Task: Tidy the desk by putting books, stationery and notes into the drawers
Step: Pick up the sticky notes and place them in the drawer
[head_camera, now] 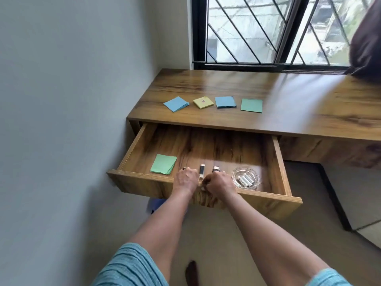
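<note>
One open drawer [278,162], green notes [164,164], glass dish [245,178] of batteries [245,180], left hand [185,179] and right hand [219,183] curled closed on front edge

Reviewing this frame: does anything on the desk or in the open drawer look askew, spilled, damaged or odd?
Nothing spilled or damaged. The leftmost blue sticky-note pad on the wooden desk top is turned diagonally, unlike the squarer green pad in its row. A clear glass ashtray in the open wooden drawer holds small white cylinders.

A barred window [268,29] fills the upper right of the frame, a dark curtain [365,38] at its right edge. Pale grey wall [72,79] covers the left; beige floor [216,234] lies below.
</note>
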`<action>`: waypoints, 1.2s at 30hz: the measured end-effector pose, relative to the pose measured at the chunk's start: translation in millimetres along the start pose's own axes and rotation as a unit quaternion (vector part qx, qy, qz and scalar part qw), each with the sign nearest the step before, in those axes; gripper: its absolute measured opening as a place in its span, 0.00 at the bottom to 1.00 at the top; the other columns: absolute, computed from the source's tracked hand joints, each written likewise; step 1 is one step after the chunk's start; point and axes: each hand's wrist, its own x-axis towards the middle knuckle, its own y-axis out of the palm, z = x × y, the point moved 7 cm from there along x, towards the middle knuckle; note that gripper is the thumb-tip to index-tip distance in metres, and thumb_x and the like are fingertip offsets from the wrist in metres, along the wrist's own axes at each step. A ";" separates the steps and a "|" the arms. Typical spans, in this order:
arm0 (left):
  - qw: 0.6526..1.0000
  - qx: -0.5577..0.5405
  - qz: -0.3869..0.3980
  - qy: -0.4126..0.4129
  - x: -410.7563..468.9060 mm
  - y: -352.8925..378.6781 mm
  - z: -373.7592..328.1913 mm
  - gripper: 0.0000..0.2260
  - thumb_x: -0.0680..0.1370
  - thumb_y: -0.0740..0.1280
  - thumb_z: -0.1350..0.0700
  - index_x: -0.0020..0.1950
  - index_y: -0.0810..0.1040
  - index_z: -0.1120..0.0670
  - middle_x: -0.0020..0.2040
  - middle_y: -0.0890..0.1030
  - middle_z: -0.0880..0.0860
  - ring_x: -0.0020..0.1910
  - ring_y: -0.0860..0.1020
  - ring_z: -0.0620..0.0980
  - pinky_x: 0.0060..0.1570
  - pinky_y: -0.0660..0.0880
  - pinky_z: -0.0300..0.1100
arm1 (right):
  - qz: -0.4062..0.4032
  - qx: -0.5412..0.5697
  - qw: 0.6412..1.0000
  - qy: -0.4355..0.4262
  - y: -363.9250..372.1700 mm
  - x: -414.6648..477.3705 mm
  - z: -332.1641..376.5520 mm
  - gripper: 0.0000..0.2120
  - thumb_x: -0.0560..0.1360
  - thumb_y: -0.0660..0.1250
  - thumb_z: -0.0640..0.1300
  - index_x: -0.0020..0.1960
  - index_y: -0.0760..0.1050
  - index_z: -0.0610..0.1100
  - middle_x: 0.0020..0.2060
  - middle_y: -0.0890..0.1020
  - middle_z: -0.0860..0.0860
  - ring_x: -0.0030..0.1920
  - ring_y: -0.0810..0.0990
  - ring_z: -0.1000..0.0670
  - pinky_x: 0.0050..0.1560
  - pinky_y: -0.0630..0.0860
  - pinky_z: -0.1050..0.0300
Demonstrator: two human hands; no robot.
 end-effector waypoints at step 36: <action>0.962 -0.047 0.238 -0.129 -22.0 9.1 -9.0 0.11 0.77 0.63 0.61 0.58 0.78 0.60 0.51 0.81 0.57 0.51 0.82 0.53 0.50 0.79 0.43 | 0.096 0.074 0.992 -0.012 -32.5 -18.7 -48.6 0.10 0.72 0.72 0.44 0.51 0.82 0.39 0.43 0.83 0.46 0.39 0.77 0.52 0.41 0.74 0.61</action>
